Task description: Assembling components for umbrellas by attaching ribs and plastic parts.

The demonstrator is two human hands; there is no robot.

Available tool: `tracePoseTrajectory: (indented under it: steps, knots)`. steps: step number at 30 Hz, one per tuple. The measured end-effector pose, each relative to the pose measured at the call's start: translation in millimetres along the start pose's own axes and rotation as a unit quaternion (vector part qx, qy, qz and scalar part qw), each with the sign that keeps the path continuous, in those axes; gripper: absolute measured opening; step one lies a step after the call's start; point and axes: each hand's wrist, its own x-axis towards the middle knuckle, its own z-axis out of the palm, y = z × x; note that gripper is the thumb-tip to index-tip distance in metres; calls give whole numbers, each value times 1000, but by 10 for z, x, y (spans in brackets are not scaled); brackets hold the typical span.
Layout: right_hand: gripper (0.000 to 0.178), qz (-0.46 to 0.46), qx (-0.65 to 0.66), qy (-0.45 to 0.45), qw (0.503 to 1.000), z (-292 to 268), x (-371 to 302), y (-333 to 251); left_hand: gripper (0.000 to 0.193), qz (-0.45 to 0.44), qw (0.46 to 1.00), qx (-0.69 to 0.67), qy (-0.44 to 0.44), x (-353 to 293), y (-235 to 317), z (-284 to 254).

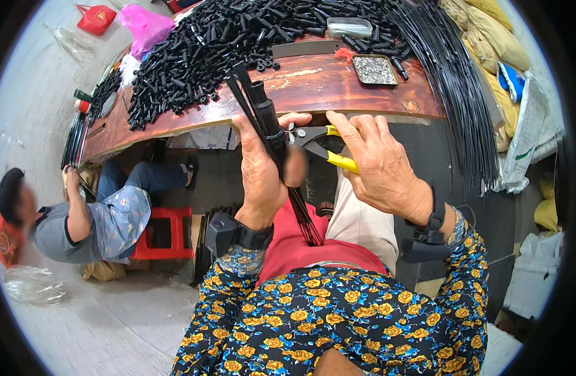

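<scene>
Gripping a bundle of black rods (pixel 305 220) near the middle of the head view, the left hand (pixel 263 166) is curled around it, its thumb along the left side and its fingers wrapping behind. A thick black fitting (pixel 268 118) stands among the rods, slightly tilted, in the same grasp. The rods slant from upper left to lower right, their lower ends over the red cloth (pixel 288 244) on the person's lap. The right hand (pixel 379 156), just right of centre, is partly closed on yellow-handled pliers (pixel 343 162), whose handles stand spread apart. The pliers point left, with their tip at a small silver piece (pixel 291 132) beside the fitting; whether they pinch it I cannot tell

Across the top of the frame, a curved brown table (pixel 319 84) carries a heap of black fittings (pixel 200 53). At its upper right are a tray (pixel 377 84) of small silver pieces and a sheaf of long black rods (pixel 451 94) hanging over the edge. At the left of the frame, a co-worker (pixel 68 232) sits near a red stool (pixel 175 235)
</scene>
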Motion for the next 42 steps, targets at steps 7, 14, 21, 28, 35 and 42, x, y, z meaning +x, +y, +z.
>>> tracePoseTrajectory:
  steps: [7, 14, 21, 28, 35, 42]
  knots:
    - [68, -8, -28, 59, 998, 167, 3, -29, 92, 8, 1000, -5, 19, -21, 17, 4]
    - [59, -13, -56, 80, 995, 234, 2, 30, 93, -8, 999, 2, 39, -34, 25, 41]
    - [25, -30, -70, 81, 994, 68, 119, 149, 95, 0, 998, 27, 48, -11, 18, 39]
    - [23, -7, -6, 56, 998, -15, 135, 262, 93, 33, 998, 5, 47, 38, -8, -75]
    - [21, 187, 225, 126, 948, -218, 500, 1002, 89, 51, 996, -28, 69, 31, -11, -167]
    - [22, 322, 131, 59, 936, 240, 893, 1909, 87, 53, 996, -36, 55, 129, -40, -220]
